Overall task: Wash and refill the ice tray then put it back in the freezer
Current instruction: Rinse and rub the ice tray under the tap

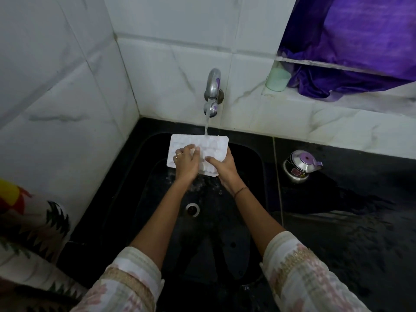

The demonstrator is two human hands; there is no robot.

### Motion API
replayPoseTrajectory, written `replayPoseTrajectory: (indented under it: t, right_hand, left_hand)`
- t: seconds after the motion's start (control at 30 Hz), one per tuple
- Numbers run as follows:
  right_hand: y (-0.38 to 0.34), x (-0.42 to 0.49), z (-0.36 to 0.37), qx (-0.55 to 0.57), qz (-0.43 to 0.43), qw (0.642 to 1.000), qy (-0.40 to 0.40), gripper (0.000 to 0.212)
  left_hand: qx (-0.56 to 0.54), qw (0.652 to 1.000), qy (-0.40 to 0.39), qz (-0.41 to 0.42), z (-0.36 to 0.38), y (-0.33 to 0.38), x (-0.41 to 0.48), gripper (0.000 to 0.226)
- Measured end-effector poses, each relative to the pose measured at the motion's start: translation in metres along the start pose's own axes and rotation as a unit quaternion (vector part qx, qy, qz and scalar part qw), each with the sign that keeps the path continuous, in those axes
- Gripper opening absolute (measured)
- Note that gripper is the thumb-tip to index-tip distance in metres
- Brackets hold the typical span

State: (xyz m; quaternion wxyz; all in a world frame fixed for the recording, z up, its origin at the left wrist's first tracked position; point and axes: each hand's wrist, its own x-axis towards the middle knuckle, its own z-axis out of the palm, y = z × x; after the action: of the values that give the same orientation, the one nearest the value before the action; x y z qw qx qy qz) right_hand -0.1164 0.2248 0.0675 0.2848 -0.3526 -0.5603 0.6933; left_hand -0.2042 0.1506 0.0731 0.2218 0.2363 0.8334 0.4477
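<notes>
A white ice tray (211, 145) is held over the black sink (252, 176), under the running stream from the wall tap (212, 91). Water lands on the tray's far edge and spills down into the basin. My left hand (185, 164) lies on top of the tray's left half, fingers curled onto the compartments, a ring on one finger. My right hand (222, 166) grips the tray's near right corner, thumb on top and fingers underneath.
The drain (192, 209) sits in the basin below my arms. A steel kettle with a purple lid (300, 165) stands on the wet black counter to the right. A pale green cup (277, 79) and purple cloth (351, 64) sit on the ledge. Tiled walls close the left and back.
</notes>
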Motion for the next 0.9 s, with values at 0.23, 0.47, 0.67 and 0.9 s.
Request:
replayPoseTrajectory:
  t: [0.23,0.47,0.67,0.9]
  right_hand:
    - [-0.004,0.004,0.024,-0.081,0.005,0.996,-0.036,0.039]
    - [-0.009,-0.003,0.016,-0.128,-0.021,0.991,-0.017,0.04]
    - [-0.007,-0.009,-0.004,-0.05,-0.022,0.998,0.034,0.044]
    - [-0.021,-0.016,-0.025,0.058,-0.032,0.995,0.08,0.046]
  left_hand:
    - [-0.001,0.974,0.067,0.216,0.002,0.007,-0.002,0.041]
    - [-0.024,0.956,0.044,0.289,0.001,0.011,0.009,0.031]
    - [0.052,0.939,-0.003,0.339,0.008,0.011,0.018,0.041]
    - [0.12,0.934,-0.021,0.335,0.007,0.001,0.038,0.048]
